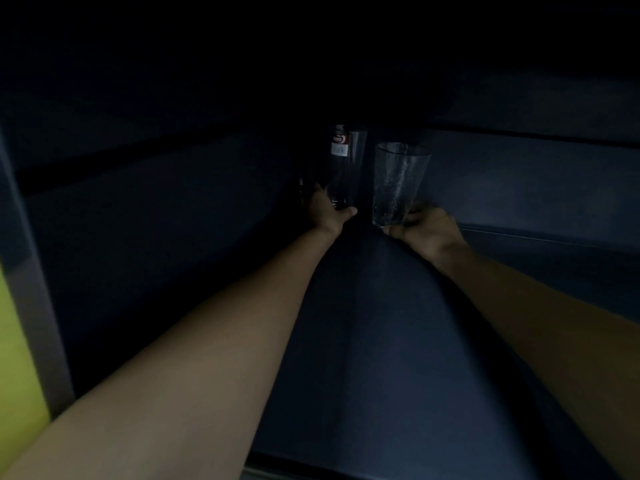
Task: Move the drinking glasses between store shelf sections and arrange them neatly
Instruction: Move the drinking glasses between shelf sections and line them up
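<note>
Both my arms reach deep into a dark shelf section. My left hand (329,211) grips the base of a tall clear drinking glass with a red and white label (344,164) near its rim. To its right, my right hand (427,230) holds the bottom of a textured clear tumbler (398,181) that widens toward the top. The two glasses stand upright side by side with a narrow gap between them, near the back of the dark blue shelf board (381,341). Whether their bases touch the board is lost in the dark.
A grey upright post (38,306) and a yellow-green panel (14,358) border the shelf on the left. The shelf's rear wall (519,174) is close behind the glasses. A lower ledge (554,244) runs off to the right.
</note>
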Demonstrator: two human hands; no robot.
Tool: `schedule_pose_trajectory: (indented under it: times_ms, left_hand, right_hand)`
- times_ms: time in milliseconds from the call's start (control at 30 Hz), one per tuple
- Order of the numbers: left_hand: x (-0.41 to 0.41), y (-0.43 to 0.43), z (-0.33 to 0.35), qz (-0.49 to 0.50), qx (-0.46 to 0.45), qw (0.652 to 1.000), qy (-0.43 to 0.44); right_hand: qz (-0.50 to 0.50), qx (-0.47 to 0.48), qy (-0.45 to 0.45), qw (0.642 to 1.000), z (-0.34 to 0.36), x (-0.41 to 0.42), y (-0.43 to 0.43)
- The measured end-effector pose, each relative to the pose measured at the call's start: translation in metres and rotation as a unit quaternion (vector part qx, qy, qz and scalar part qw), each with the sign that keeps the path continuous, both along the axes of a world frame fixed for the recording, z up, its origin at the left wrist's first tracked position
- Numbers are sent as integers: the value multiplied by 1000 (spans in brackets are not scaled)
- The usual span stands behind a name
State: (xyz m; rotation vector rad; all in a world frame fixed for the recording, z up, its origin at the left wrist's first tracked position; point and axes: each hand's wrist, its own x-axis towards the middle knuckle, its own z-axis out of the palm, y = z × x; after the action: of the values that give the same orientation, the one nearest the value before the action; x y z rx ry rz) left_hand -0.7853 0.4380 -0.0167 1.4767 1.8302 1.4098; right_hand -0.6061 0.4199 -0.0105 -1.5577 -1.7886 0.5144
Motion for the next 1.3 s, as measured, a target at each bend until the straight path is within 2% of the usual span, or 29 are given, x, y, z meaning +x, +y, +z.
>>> schedule_pose_trajectory:
  times_ms: [633, 833, 967, 1100, 1300]
  left_hand:
    - [1, -23, 9, -22, -3, 1000, -7]
    - [-4, -34, 12, 29, -31, 997, 59]
    - [-1, -60, 14, 64, -49, 995, 64]
    - [5, -102, 23, 67, -50, 996, 26]
    - [30, -169, 39, 7, -89, 988, -124]
  right_hand:
    - [-17, -8, -29, 999, 4, -4, -5]
    - [-32, -9, -52, 998, -1, -1, -4]
    - [-41, -2, -65, 997, -4, 9, -17]
    - [-9, -19, -46, 999, 0, 22, -52]
    - [32, -82, 42, 995, 14, 55, -126]
